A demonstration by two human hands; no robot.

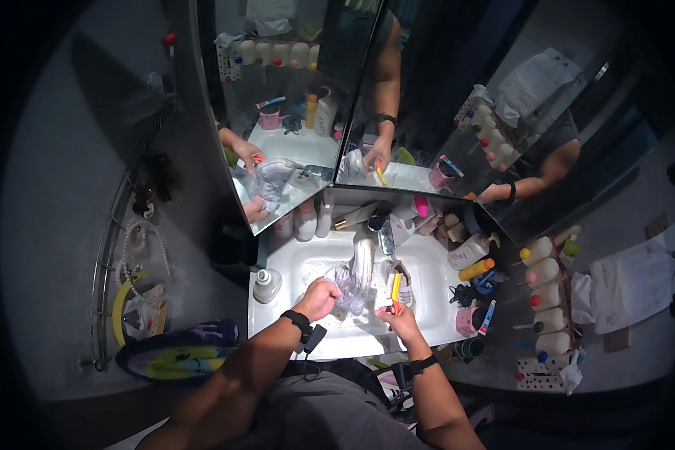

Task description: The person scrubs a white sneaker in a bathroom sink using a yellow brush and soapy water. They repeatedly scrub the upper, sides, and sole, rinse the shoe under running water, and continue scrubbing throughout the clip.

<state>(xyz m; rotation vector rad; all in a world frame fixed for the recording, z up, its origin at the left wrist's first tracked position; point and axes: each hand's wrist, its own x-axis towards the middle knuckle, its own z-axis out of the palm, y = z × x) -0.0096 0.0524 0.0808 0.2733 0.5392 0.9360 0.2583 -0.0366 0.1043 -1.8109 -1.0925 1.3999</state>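
In the white sink [291, 259] a wet, whitish shoe [358, 274] stands under the faucet [385, 238]. My left hand [319, 298] is closed on the near side of this shoe; its fingertips are partly hidden. A scrub brush [394, 286] with white bristles and a yellow and orange handle is gripped in my right hand [401, 321]. The brush is held bristles toward the left, apart from the gripped shoe. Behind it lies a second pale shoe [406, 289] in the right part of the basin. Bits of foam spot the basin.
A clear pump bottle [267, 286] stands on the sink's left rim. Bottles, a yellow tube [477, 269] and a pink cup [469, 321] crowd the right rim. Mirrored cabinet doors [277, 105] overhang the back. A wall rack [545, 300] is at right, a towel [180, 352] at left.
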